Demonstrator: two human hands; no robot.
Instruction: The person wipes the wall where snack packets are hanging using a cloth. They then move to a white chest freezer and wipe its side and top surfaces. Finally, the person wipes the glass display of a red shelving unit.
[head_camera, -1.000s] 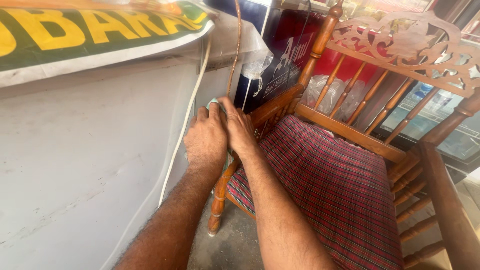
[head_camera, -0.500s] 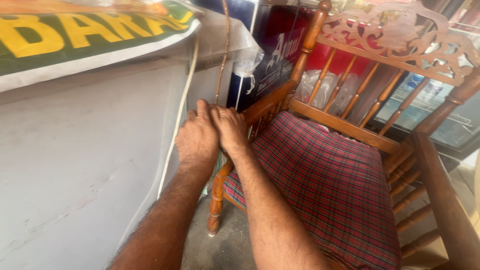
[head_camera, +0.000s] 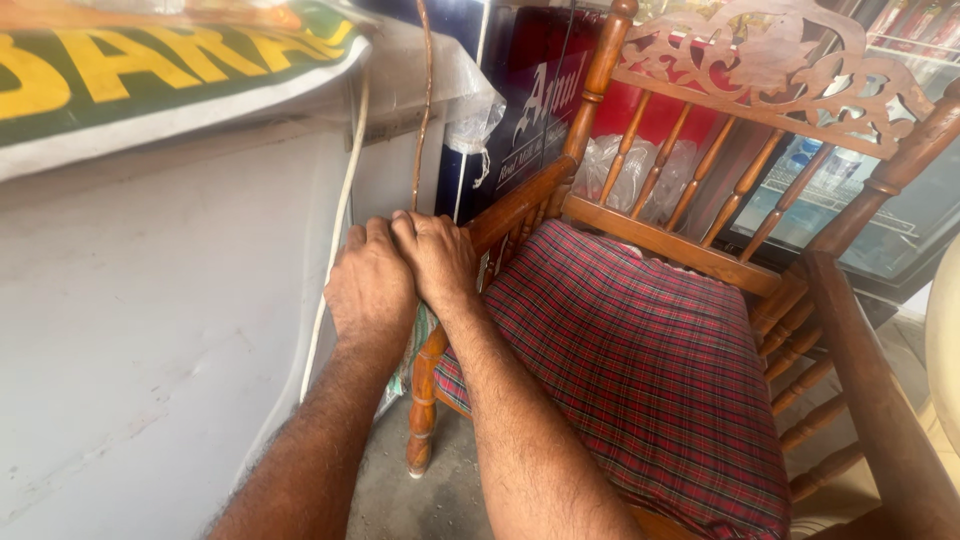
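Both forearms run up from the bottom of the frame to its middle, where the left hand and right hand lie side by side, knuckles up, on the front end of the wooden chair's armrest. Their fingers curl over it; what they grip beneath is hidden, perhaps the thin brown cord rising just above them. The plaid cushion lies right of the hands, the carved backrest beyond at upper right.

At ten o'clock I see a green banner; a glass-door fridge at two o'clock.
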